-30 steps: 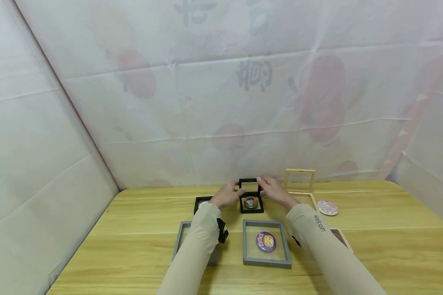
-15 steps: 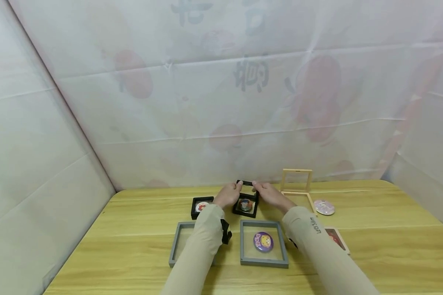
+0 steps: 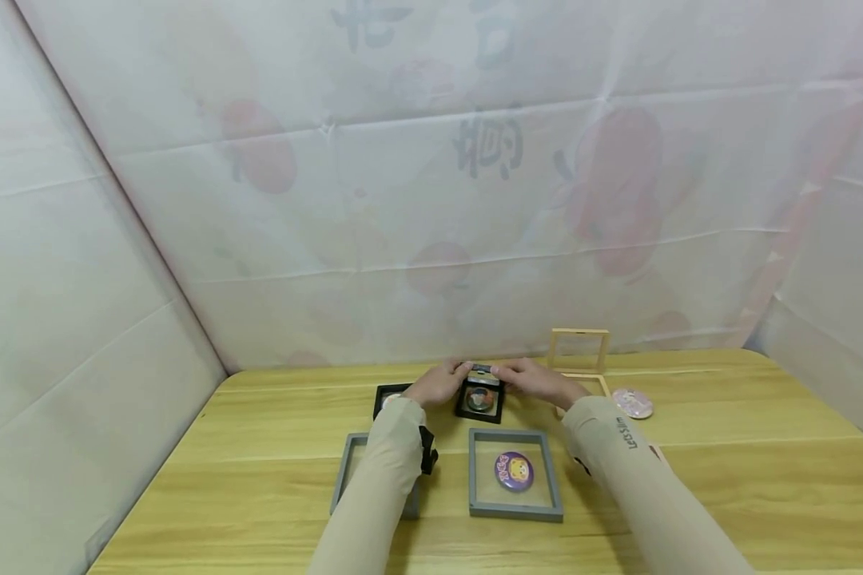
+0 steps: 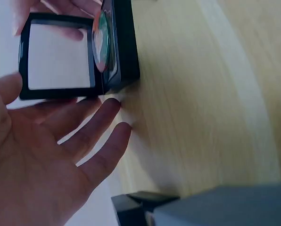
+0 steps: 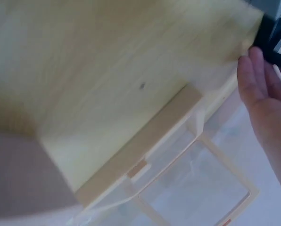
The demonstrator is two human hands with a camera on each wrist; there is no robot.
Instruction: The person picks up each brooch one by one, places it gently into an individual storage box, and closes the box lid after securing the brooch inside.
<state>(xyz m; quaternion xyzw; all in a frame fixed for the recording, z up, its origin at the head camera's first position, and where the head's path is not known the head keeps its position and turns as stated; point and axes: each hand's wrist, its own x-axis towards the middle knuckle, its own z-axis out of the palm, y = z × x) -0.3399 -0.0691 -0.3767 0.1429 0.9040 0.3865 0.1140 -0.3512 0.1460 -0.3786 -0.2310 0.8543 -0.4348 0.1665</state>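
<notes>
A small black hinged display frame (image 3: 479, 417) stands on the table with a round badge (image 3: 479, 399) in its lower half. Its lid is tilted partway over the badge. My left hand (image 3: 439, 383) pinches the lid's left corner, and my right hand (image 3: 538, 382) holds its right corner. In the left wrist view the left thumb is at the lid's edge, with fingers stretched behind the clear window; the badge (image 4: 102, 42) shows edge-on. The right wrist view catches my right hand (image 5: 270, 106) with fingertips at the black frame (image 5: 264, 36).
An open wooden-coloured frame (image 3: 579, 331) stands right, beside a pink badge (image 3: 632, 403). Nearer are a grey frame (image 3: 516, 515) with a purple badge (image 3: 514, 471) and another grey frame (image 3: 342, 471) partly under the left sleeve. Another black frame (image 3: 378, 398) sits left.
The black frame's lid has tipped from upright down toward the badge, both hands moving with it. The frame has turned slightly and come a little nearer.
</notes>
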